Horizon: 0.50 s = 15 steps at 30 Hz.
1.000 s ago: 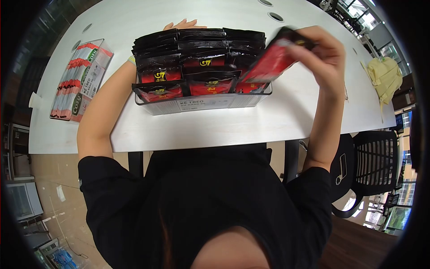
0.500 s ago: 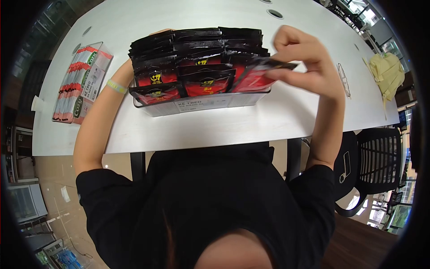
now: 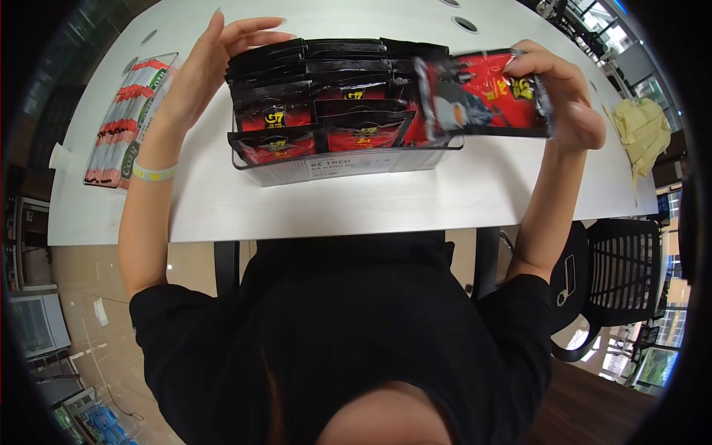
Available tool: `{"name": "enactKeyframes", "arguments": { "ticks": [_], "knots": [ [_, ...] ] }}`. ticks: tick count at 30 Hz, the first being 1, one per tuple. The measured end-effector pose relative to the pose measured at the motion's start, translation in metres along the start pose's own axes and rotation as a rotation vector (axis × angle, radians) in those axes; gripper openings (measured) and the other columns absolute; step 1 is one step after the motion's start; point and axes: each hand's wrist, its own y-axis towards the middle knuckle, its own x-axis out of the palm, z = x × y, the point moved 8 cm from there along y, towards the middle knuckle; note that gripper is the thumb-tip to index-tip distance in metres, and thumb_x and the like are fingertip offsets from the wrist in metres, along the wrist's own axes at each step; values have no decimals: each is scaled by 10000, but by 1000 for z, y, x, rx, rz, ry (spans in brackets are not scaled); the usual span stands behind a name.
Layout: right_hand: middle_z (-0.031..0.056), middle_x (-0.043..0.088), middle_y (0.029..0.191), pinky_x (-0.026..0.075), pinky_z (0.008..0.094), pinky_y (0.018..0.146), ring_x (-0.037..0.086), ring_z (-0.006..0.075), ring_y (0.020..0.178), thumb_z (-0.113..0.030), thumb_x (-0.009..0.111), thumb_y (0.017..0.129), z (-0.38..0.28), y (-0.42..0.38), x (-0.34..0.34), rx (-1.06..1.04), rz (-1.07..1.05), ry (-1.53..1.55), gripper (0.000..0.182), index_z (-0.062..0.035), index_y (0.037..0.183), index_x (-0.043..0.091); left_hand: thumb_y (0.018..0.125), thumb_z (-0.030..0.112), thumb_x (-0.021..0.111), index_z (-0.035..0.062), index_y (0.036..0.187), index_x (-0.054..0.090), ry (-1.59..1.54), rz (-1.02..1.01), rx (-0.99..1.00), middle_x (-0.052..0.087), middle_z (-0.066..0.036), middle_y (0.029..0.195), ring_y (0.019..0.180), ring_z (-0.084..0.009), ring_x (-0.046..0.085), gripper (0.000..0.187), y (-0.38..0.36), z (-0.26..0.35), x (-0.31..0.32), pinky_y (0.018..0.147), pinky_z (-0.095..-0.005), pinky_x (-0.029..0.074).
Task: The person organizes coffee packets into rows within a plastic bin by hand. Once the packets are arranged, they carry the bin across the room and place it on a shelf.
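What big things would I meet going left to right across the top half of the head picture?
Cozy box → left hand → G7 basket → held packet → right hand → yellow bag.

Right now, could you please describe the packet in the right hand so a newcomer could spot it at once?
On the white table stands a clear basket of dark-topped packets. By its right end, the right hand holds the single packet. Unlike those in rows, it is turned sideways, its broad red front showing.
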Motion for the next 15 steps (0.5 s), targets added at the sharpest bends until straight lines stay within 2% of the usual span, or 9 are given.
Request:
{"name": "enactKeyframes", "arguments": {
  "ticks": [1, 2, 4, 5, 8, 9, 11, 12, 15],
  "knots": [
    [138, 588, 1073, 487, 345, 882, 600, 251, 1038, -636, 580, 747, 0, 0, 3, 11, 39, -26, 792, 77, 1089, 613, 985, 620, 174, 69, 1335, 532, -1, -1, 1, 617, -114, 1255, 1175, -183, 561, 744, -2, 6, 6, 1045, -323, 385],
    [126, 545, 1041, 432, 276, 868, 564, 198, 977, -477, 730, 711, 0, 0, 6, -7, 132, -8, 603, 38, 998, 604, 987, 616, 178, 67, 1333, 533, 46, -6, 43, 617, -117, 1253, 1179, -192, 560, 740, -5, 15, 12, 1039, -326, 393],
    [83, 539, 1040, 440, 267, 845, 563, 171, 1000, -234, 808, 729, -2, 3, 13, 174, 211, -187, 407, 1, 980, 590, 989, 612, 181, 65, 1331, 535, 95, -7, 88, 617, -121, 1251, 1182, -200, 558, 736, -8, 28, 18, 1034, -329, 400],
    [81, 547, 1046, 459, 274, 839, 571, 167, 1002, -17, 774, 736, -8, -2, 8, 73, 286, -224, 315, -13, 979, 574, 982, 623, 199, 60, 1331, 534, 211, 10, 149, 615, -124, 1249, 1181, -210, 560, 743, -10, 36, 19, 1022, -332, 408],
    [86, 549, 1051, 477, 269, 845, 576, 162, 993, 67, 737, 738, -24, 12, 31, -48, 214, -169, 346, 0, 1028, 561, 949, 661, 269, 44, 1330, 531, 358, 35, 275, 611, -133, 1250, 1177, -234, 567, 771, -17, 53, 24, 1002, -343, 424],
    [57, 628, 966, 533, 268, 805, 641, 154, 907, 83, 690, 781, -34, 18, 40, -18, 213, -216, 249, -17, 995, 612, 924, 688, 323, 33, 1329, 528, 387, 41, 335, 607, -139, 1252, 1175, -248, 572, 797, -21, 61, 26, 994, -351, 432],
    [90, 649, 922, 549, 290, 771, 670, 202, 847, 126, 658, 740, -43, 29, 65, -103, 27, -541, 350, -18, 1053, 597, 830, 731, 478, 13, 1331, 516, 481, 40, 352, 599, -170, 1250, 1154, -293, 580, 876, -25, 70, 32, 977, -379, 442],
    [142, 662, 963, 546, 343, 742, 678, 246, 872, 162, 628, 717, -32, 30, 80, 49, -45, -431, 376, 8, 1060, 631, 729, 675, 663, -11, 1344, 490, 540, 8, 336, 584, -202, 1250, 1152, -338, 560, 938, -26, 74, 38, 990, -401, 424],
    [124, 646, 824, 500, 354, 637, 631, 277, 746, 99, 571, 723, -35, 38, 118, -27, -83, -765, 522, -66, 1218, 605, 669, 582, 766, -25, 1357, 466, 919, 33, 359, 571, -213, 1256, 1153, -356, 540, 965, -37, 88, 61, 1008, -418, 403]
  ]
}}
